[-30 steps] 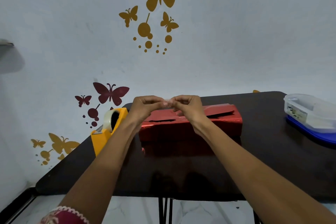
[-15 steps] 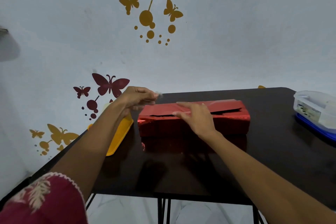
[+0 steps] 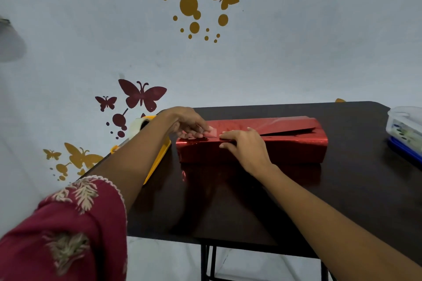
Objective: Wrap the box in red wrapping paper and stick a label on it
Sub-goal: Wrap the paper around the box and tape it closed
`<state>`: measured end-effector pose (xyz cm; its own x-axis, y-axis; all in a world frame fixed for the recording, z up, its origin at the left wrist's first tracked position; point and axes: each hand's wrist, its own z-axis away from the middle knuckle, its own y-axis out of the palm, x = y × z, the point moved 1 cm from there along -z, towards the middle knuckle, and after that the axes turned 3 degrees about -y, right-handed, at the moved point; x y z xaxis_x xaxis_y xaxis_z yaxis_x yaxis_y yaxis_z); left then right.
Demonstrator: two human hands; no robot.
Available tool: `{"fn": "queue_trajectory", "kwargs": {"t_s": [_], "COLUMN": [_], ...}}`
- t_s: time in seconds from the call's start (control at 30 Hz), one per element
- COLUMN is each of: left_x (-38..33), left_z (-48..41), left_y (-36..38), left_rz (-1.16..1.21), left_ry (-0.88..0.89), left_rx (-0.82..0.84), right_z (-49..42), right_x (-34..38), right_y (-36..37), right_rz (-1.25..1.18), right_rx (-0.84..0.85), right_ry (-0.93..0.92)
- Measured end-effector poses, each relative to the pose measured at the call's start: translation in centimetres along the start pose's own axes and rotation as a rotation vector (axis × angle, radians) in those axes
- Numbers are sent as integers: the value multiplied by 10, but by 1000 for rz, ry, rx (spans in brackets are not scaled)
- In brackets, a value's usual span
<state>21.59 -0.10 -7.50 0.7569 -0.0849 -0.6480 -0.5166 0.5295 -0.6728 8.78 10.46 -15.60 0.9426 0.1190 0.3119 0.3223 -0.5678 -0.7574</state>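
Note:
A long box wrapped in shiny red paper (image 3: 285,143) lies across the dark table (image 3: 342,201). The paper's top seam gapes open toward the right end. My right hand (image 3: 246,146) lies flat on the box's top near its left end, fingers straight, pressing the paper down. My left hand (image 3: 185,124) pinches a small piece of clear tape (image 3: 211,132) and holds it down on the seam at the box's left end, just left of my right fingertips.
A yellow tape dispenser (image 3: 157,157) stands at the table's left edge, mostly behind my left forearm. A clear lidded container on a blue base (image 3: 406,130) sits at the right edge. The wall with butterfly stickers is close behind the table.
My hands parted after holding the tape together above the box. The right hand went flat onto the box top. The left hand came down with the tape onto the seam.

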Motion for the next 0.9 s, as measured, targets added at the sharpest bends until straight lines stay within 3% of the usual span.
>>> {"fn": "queue_trajectory", "kwargs": {"t_s": [0.67, 0.9], "left_x": [-11, -16], "left_z": [-15, -15], "left_y": [7, 9], "left_rz": [-81, -209], "left_ry": [-65, -94], "left_rx": [7, 4], "right_z": [2, 1], "right_x": [0, 1], "right_y": [-6, -4], "right_rz": [-42, -34], "right_rx": [41, 29], "right_ry": [58, 69]}}
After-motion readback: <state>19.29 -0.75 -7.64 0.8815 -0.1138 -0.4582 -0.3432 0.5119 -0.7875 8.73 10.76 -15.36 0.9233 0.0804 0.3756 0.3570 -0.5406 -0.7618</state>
